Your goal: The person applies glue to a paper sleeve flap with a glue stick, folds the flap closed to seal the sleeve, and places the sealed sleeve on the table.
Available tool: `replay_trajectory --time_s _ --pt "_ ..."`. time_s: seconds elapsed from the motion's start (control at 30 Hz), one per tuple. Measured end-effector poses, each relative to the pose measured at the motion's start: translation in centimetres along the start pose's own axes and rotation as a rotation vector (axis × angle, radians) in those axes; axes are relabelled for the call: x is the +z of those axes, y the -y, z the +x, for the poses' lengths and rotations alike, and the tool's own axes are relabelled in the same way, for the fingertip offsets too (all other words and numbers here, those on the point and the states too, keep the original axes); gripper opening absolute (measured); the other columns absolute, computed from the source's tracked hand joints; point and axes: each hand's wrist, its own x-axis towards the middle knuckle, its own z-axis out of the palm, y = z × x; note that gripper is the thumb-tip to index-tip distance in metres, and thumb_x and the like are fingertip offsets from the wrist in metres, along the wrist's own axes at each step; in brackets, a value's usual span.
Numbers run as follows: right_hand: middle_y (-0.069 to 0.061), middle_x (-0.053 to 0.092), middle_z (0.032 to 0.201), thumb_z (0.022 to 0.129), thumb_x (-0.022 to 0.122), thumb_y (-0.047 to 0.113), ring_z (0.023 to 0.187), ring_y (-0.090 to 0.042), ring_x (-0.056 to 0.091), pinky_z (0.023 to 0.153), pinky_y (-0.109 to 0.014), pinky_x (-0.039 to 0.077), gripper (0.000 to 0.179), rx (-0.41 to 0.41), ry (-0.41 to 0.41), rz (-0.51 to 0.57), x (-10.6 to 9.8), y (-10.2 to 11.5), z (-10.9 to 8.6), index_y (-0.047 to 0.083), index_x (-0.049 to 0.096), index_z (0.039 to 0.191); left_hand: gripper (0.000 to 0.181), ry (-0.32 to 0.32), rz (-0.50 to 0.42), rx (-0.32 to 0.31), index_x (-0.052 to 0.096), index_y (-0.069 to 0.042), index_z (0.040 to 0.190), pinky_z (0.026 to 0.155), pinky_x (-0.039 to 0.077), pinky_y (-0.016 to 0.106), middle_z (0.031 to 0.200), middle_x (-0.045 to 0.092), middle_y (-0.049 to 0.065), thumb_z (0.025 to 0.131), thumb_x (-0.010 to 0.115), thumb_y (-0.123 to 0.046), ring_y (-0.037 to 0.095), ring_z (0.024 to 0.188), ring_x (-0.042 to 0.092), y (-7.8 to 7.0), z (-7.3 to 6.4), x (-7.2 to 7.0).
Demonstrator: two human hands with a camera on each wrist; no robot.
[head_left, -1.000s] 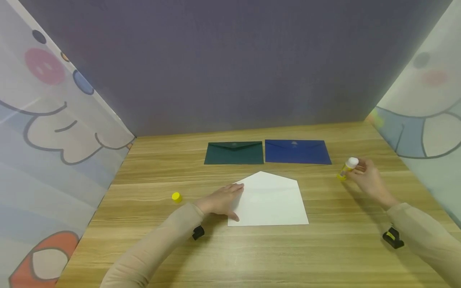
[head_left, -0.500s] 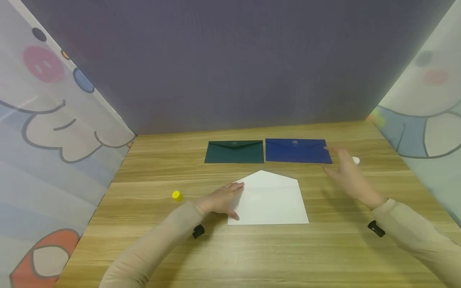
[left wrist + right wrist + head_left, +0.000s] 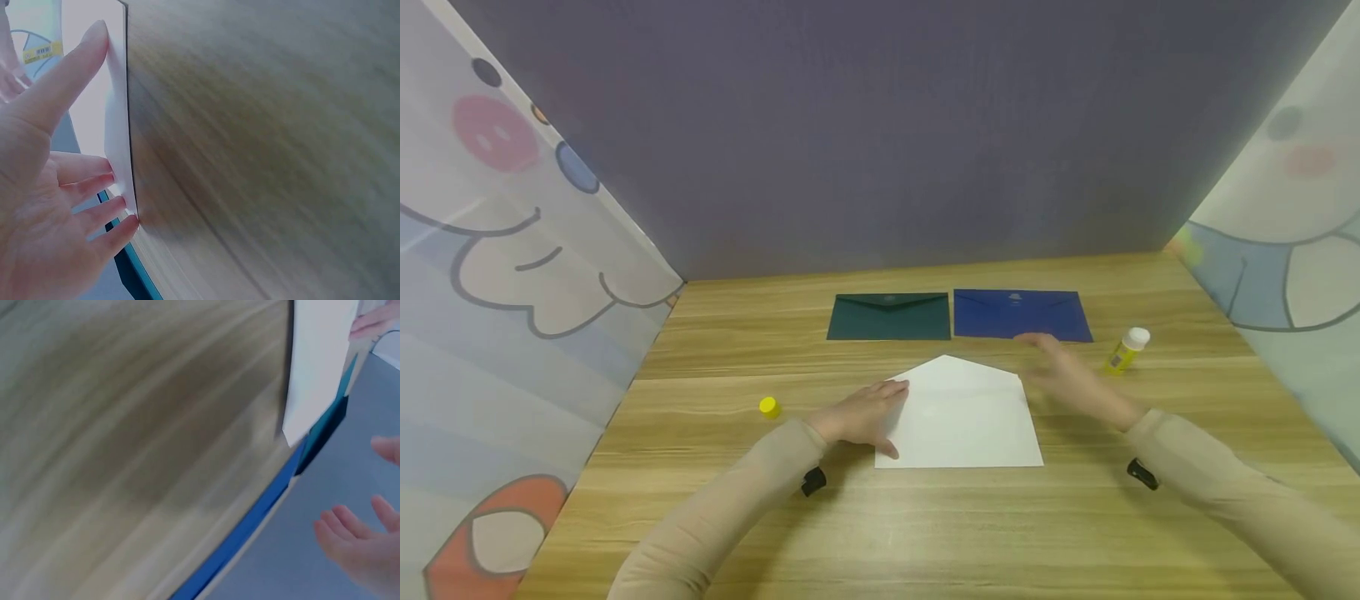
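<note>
A white envelope (image 3: 966, 425) lies on the wooden table with its pointed flap unfolded toward the back. On its left edge rests my left hand (image 3: 859, 417), fingers and thumb spread. In the left wrist view, the fingertips (image 3: 128, 226) meet the white paper's edge. My right hand (image 3: 1075, 383) is blurred, close to the envelope's upper right corner. The right wrist view shows its fingers (image 3: 340, 528) loosely bent and holding nothing. Right of that hand a yellow glue stick (image 3: 1124, 352) stands upright, its white end on top.
A dark green envelope (image 3: 887, 322) and a blue envelope (image 3: 1021, 315) lie side by side at the back of the table, flaps folded down. A small yellow cap (image 3: 769, 407) sits left of my left hand. A grey panel (image 3: 880, 142) rises behind the table.
My right hand has let go of the glue stick, leaving it standing on the table, and has moved left toward the white envelope. The left hand has stayed in place.
</note>
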Motion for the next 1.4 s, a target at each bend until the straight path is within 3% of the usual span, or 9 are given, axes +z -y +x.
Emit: replay_trajectory --time_s 0.23,0.53,0.97,1.2,1.4 --pt "-0.035 0.037 0.124 0.074 0.069 0.009 0.114 -0.048 0.036 0.091 -0.054 0.035 0.068 -0.014 0.117 -0.108 2.0 -0.7 0.2 -0.015 0.032 0.126 0.094 0.002 -0.017 -0.003 0.024 0.002 0.138 0.107 0.018 0.039 0.145 0.018 0.011 0.069 0.072 -0.042 0.027 0.132 0.017 0.0 0.0 0.0" --pt "-0.031 0.040 0.125 0.069 0.073 0.006 0.115 -0.046 0.036 0.093 -0.054 0.033 0.069 -0.126 0.123 -0.149 3.2 -1.2 0.2 -0.010 0.038 0.126 0.094 0.007 0.011 0.001 0.023 0.003 0.138 0.107 0.016 0.037 0.146 0.016 0.012 0.070 0.070 -0.043 0.026 0.133 0.015 -0.1 0.1 0.1" --pt "-0.030 0.036 0.130 0.071 0.071 0.004 0.118 -0.046 0.033 0.093 -0.054 0.033 0.071 -0.124 0.154 -0.133 3.5 -1.2 0.0 -0.006 0.034 0.131 0.086 -0.030 0.072 0.015 0.030 0.003 0.135 0.106 0.019 0.039 0.144 0.020 0.016 0.072 0.070 -0.039 0.028 0.131 0.019 -0.4 -0.2 0.4" --pt "-0.031 0.035 0.130 0.072 0.069 0.002 0.118 -0.046 0.033 0.094 -0.053 0.032 0.071 -0.146 0.152 -0.134 3.7 -1.3 0.0 -0.007 0.032 0.132 0.096 -0.071 0.095 -0.043 0.024 -0.003 0.139 0.106 0.015 0.045 0.145 0.010 0.021 0.066 0.074 -0.040 0.034 0.132 0.011 -0.9 -0.4 0.4" --pt "-0.032 0.034 0.130 0.073 0.069 0.003 0.118 -0.046 0.034 0.094 -0.052 0.033 0.072 -0.145 0.156 -0.141 3.7 -1.3 0.0 -0.009 0.030 0.132 0.111 -0.099 0.033 -0.087 0.014 -0.004 0.141 0.105 0.014 0.050 0.143 0.009 0.023 0.060 0.077 -0.045 0.037 0.131 0.011 -0.5 -0.1 0.5"
